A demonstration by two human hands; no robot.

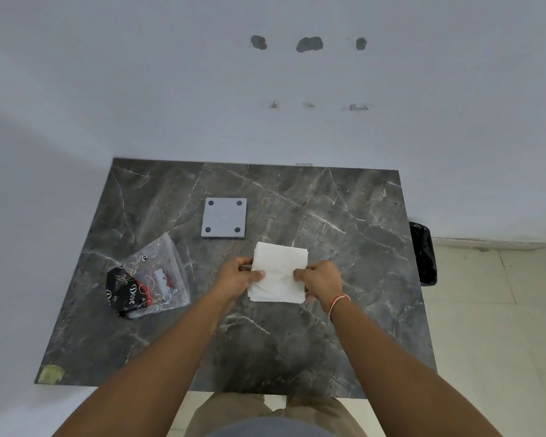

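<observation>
White napkin stack dead centre for me, just nearer than the grey plate and off to its right, low over the desk; I can't tell if it touches. It's held from both sides, I'd say to keep the sheets squared and stop them fanning. Left grip is curled tight on the left edge, thumb on top. Right grip pinches the right edge the same way, knuckles bent. Nearer and left of the plate lies a clear plastic bag. Far right of the plate, off the desk, stands a black bin.
</observation>
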